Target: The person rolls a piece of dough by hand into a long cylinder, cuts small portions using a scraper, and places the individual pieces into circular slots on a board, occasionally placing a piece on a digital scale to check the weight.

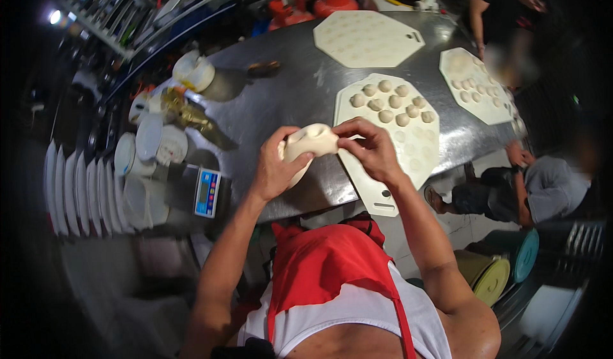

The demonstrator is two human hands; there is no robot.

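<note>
A large pale lump of dough (314,139) hangs in the air above the front of the steel table. My left hand (273,167) wraps round it, thumb pressed along its near side. At its right end, the fingertips of my right hand (371,149) pinch the dough. Just beyond my right hand lies a cream octagonal board (382,196) with a slotted handle at its near end. Several round dough balls (385,116) rest on the board's far half; faint round marks show on its nearer part.
On the steel table (281,91) lie another marked board (367,40) and, at right, a board with dough pieces (457,62). A digital scale (207,193), tubs (171,145) and stacked white trays (80,190) are at left. Two people are at right, near lidded bins (491,282).
</note>
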